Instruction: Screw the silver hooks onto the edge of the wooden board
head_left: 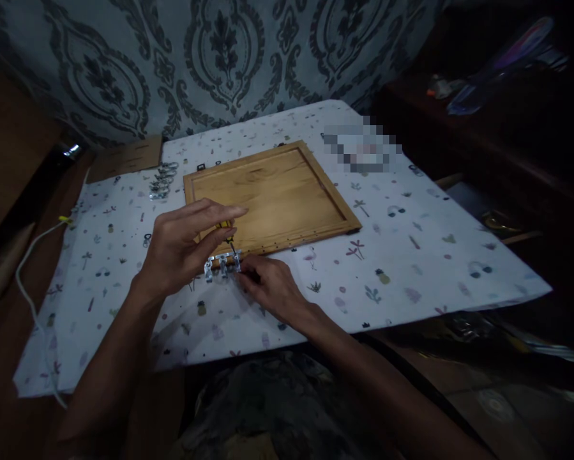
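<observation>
A framed wooden board (267, 195) lies flat on the patterned tablecloth, with small dark holes along its near edge. Several shiny metal hooks (223, 266) sit side by side at the left part of that edge. My left hand (179, 243) is closed around the yellow and black handle of a small screwdriver (226, 225), its shaft pointing down at the rightmost of these hooks. The fingertips of my right hand (274, 286) pinch together against that same hook from the right side. Fingers partly cover the spot where they meet.
More metal hooks (161, 182) lie in a row left of the board, near a piece of brown cardboard (128, 158). A white cable (25, 294) runs down the table's left side. A blurred-out item (363, 147) lies at the back right. Dark furniture (497, 134) stands on the right.
</observation>
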Action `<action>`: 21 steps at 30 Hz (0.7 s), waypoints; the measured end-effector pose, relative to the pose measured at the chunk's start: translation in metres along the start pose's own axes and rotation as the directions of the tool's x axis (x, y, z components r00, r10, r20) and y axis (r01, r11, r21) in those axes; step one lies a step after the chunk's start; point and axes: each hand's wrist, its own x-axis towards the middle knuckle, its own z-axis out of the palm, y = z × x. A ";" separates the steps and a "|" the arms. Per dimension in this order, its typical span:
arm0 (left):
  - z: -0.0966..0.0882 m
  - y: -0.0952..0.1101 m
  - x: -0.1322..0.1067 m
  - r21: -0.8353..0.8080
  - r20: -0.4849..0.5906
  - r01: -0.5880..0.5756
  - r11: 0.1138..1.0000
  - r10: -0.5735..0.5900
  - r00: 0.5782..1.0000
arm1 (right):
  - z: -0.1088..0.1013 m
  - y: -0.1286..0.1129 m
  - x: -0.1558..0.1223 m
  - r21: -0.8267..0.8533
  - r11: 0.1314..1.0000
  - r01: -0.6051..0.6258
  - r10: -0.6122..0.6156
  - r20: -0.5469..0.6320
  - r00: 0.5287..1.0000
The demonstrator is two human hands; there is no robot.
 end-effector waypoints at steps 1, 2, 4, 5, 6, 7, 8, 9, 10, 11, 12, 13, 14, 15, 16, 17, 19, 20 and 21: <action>0.000 0.000 0.001 -0.012 0.015 -0.003 1.000 0.003 1.000 | 0.000 -0.001 0.000 0.001 1.000 -0.005 0.005 0.002 1.000; -0.001 0.000 0.001 -0.022 0.027 -0.006 1.000 0.007 1.000 | 0.000 -0.001 0.000 0.003 1.000 -0.009 0.009 0.004 1.000; -0.001 0.001 0.001 -0.041 0.043 -0.013 0.999 0.015 0.999 | -0.001 -0.001 0.000 0.006 1.000 -0.012 0.012 0.005 1.000; -0.002 0.001 0.001 -0.050 0.046 -0.017 0.999 0.019 0.999 | -0.001 -0.001 0.000 0.005 1.000 -0.013 0.013 0.003 1.000; -0.002 0.001 0.001 -0.055 0.047 -0.018 0.998 0.020 0.999 | -0.001 -0.001 0.000 0.004 1.000 -0.011 0.011 0.002 1.000; -0.002 0.001 0.000 -0.057 0.047 -0.010 0.998 0.013 0.999 | -0.001 -0.001 0.000 0.004 1.000 -0.006 0.006 0.002 1.000; -0.002 0.000 -0.001 -0.058 0.043 0.009 0.998 -0.006 0.999 | -0.001 -0.001 0.000 0.006 1.000 0.000 0.000 -0.002 1.000; -0.001 0.000 -0.003 -0.063 0.032 0.041 0.997 -0.039 0.999 | -0.001 -0.001 -0.001 0.011 1.000 0.007 -0.007 -0.008 1.000; -0.001 0.000 -0.005 -0.072 0.012 0.081 0.994 -0.080 0.997 | -0.001 -0.001 -0.001 0.016 1.000 0.013 -0.013 -0.014 1.000; 0.001 -0.001 -0.007 -0.088 -0.016 0.124 0.988 -0.126 0.992 | -0.001 -0.001 -0.001 0.019 1.000 0.018 -0.017 -0.020 1.000; 0.002 -0.001 -0.010 -0.109 -0.046 0.165 0.980 -0.171 0.984 | -0.001 -0.001 -0.001 0.020 1.000 0.019 -0.018 -0.024 1.000; 0.004 -0.001 -0.012 -0.128 -0.077 0.195 0.972 -0.206 0.975 | 0.000 -0.001 -0.001 0.018 1.000 0.015 -0.015 -0.026 1.000; 0.005 -0.001 -0.014 -0.139 -0.105 0.212 0.967 -0.227 0.968 | 0.000 -0.001 -0.001 0.013 1.000 0.010 -0.010 -0.026 1.000; 0.006 -0.001 -0.016 -0.135 -0.125 0.221 0.966 -0.238 0.963 | 0.000 -0.001 -0.001 0.008 1.000 0.007 -0.007 -0.025 1.000; 0.007 -0.001 -0.018 -0.118 -0.141 0.225 0.967 -0.241 0.960 | 0.001 -0.001 -0.001 0.004 1.000 0.007 -0.007 -0.025 1.000; 0.007 0.000 -0.019 -0.094 -0.155 0.227 0.969 -0.239 0.959 | 0.001 -0.001 -0.001 0.002 1.000 0.008 -0.008 -0.026 1.000; 0.007 0.000 -0.019 -0.046 -0.169 0.226 0.973 -0.231 0.958 | 0.001 -0.001 -0.001 0.002 1.000 0.011 -0.011 -0.027 1.000; 0.006 0.001 -0.019 -0.032 -0.171 0.223 0.974 -0.225 0.959 | 0.001 0.000 -0.001 0.003 1.000 0.009 -0.009 -0.027 1.000; 0.005 0.001 -0.018 -0.024 -0.171 0.215 0.976 -0.215 0.961 | 0.001 0.000 -0.001 0.004 1.000 0.006 -0.006 -0.025 1.000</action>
